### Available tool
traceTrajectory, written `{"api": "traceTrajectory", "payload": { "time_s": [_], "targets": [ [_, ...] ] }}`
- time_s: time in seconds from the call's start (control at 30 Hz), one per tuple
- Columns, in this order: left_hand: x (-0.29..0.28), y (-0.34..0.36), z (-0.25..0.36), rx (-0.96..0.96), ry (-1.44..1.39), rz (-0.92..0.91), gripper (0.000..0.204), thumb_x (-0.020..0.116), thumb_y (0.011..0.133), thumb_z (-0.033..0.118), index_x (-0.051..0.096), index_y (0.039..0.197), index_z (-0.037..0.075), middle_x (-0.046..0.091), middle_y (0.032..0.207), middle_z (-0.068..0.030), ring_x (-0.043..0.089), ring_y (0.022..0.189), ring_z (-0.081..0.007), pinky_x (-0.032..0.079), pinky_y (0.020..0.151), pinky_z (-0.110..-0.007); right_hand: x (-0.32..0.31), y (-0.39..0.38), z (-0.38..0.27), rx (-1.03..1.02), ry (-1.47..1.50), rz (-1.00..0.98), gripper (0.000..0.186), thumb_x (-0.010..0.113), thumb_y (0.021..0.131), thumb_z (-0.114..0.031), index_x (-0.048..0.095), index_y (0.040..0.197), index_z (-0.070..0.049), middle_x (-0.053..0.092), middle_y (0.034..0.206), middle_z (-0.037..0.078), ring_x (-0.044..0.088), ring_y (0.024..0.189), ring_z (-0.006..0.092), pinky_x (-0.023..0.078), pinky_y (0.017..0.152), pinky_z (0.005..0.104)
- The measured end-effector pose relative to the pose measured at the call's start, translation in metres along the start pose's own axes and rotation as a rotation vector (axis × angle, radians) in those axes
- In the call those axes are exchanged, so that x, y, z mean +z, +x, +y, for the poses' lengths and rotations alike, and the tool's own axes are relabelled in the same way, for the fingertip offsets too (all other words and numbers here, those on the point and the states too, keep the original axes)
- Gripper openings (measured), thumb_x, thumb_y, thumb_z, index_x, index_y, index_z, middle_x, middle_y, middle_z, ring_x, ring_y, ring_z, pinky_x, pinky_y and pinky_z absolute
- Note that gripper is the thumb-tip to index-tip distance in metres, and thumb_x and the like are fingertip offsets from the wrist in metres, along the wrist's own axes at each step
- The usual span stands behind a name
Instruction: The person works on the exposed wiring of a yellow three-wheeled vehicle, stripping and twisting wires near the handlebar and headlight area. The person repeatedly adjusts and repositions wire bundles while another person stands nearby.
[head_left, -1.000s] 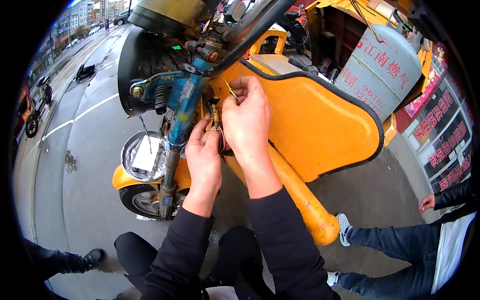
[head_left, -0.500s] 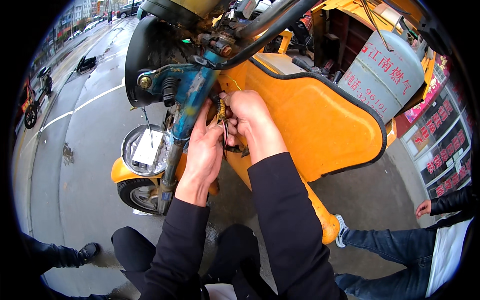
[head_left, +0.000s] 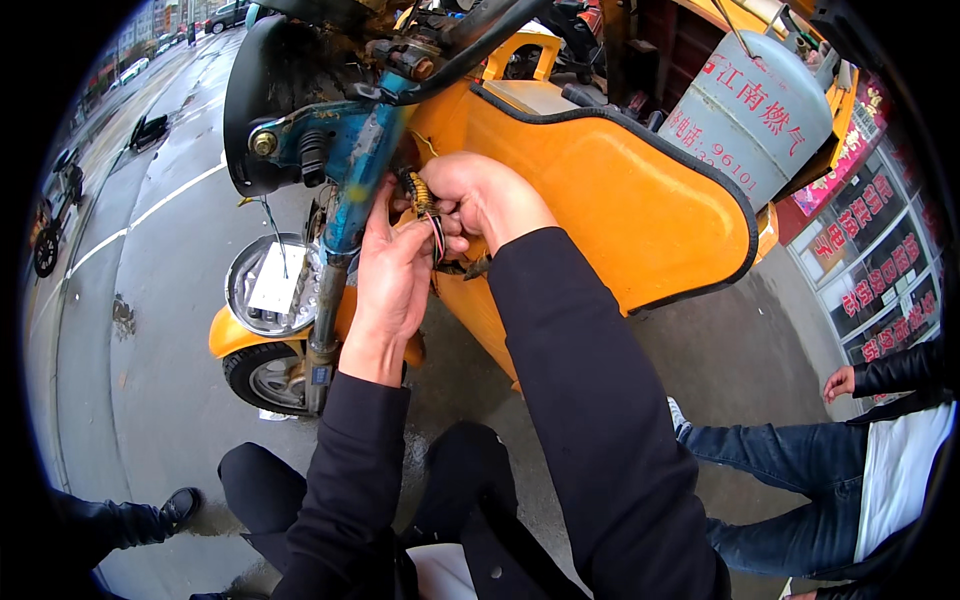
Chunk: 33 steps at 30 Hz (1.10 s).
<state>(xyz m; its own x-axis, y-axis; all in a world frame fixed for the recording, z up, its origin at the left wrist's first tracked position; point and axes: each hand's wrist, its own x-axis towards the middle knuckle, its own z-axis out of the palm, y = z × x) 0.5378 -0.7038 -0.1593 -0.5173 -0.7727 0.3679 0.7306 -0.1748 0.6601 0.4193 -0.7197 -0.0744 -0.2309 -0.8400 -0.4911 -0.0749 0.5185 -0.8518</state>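
A wiring harness [head_left: 421, 196], wrapped in yellow and black, runs between my hands behind the blue steering column [head_left: 358, 190]. Pink, white and dark wires fan out from its lower end. My left hand [head_left: 392, 270] holds these wires between thumb and fingers, close to the column. From the right, my right hand [head_left: 487, 198] curls over the harness with bent fingers; its fingertips are partly hidden behind the wires. Both hands work beside the orange front panel [head_left: 620, 210] of a three-wheeled vehicle.
Left of the column a round headlamp [head_left: 238, 300] with white paper on it hangs by wires above the front wheel [head_left: 270, 380]. A grey gas cylinder [head_left: 745, 120] stands at the back right. People stand at both sides, one with a hand [head_left: 838, 384] hanging near the shopfront.
The whole scene has shifted a little left and up in view. My right wrist has bent further over, its forearm now more slanted; both hands stay at the wires.
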Motion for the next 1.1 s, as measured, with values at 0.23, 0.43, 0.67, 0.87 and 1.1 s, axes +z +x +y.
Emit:
{"api": "traceTrajectory", "payload": {
  "time_s": [0.23,0.43,0.67,0.87,1.1],
  "targets": [
    [0.004,-0.003,0.0,0.014,-0.169,0.058,0.07,0.047,0.087,0.006,0.022,0.153,0.003,0.058,0.125,-0.0141,0.061,0.108,-0.0247,0.049,0.095,-0.039,0.012,-0.027,0.017,-0.534,-0.156,0.462,0.026,0.064,0.092,-0.012,0.064,0.105,0.01,0.067,0.078,0.017,0.063,0.061,0.0201,0.048,0.051,0.0352],
    [0.018,0.01,-0.011,0.116,-0.207,0.378,0.035,0.053,0.102,0.016,0.053,0.133,-0.001,0.06,0.122,-0.0081,0.059,0.101,-0.0156,0.046,0.091,-0.03,0.014,-0.049,0.026,-0.684,-0.169,0.345,0.037,0.066,0.086,-0.007,0.061,0.119,0.01,0.07,0.105,0.025,0.069,0.098,0.0293,0.051,0.087,0.0369],
    [0.023,0.01,-0.018,0.104,-0.294,0.52,0.016,0.061,0.099,0.012,0.063,0.109,0.001,0.066,0.103,-0.0045,0.061,0.092,-0.0122,0.049,0.086,-0.027,0.007,-0.043,0.023,-0.699,-0.302,0.338,0.04,0.062,0.088,-0.005,0.057,0.124,0.012,0.069,0.108,0.022,0.067,0.094,0.0229,0.053,0.08,0.0329],
    [0.046,-0.005,-0.005,0.249,-0.151,0.329,0.013,0.062,0.098,0.011,0.063,0.107,0.001,0.065,0.103,-0.0036,0.06,0.095,-0.0105,0.047,0.087,-0.024,0.014,-0.04,0.028,-0.803,-0.334,0.492,0.037,0.063,0.085,-0.001,0.061,0.122,0.001,0.069,0.098,0.015,0.064,0.078,0.0152,0.052,0.068,0.0303],
    [0.039,-0.007,-0.009,0.382,0.107,0.412,0.029,0.049,0.104,0.017,0.055,0.122,-0.005,0.06,0.12,-0.0113,0.058,0.106,-0.0126,0.046,0.092,-0.026,0.016,-0.023,0.024,-0.892,-0.008,0.527,0.021,0.065,0.089,-0.006,0.068,0.106,0.005,0.068,0.079,0.012,0.063,0.068,0.0239,0.05,0.064,0.0326]
  ]
}}
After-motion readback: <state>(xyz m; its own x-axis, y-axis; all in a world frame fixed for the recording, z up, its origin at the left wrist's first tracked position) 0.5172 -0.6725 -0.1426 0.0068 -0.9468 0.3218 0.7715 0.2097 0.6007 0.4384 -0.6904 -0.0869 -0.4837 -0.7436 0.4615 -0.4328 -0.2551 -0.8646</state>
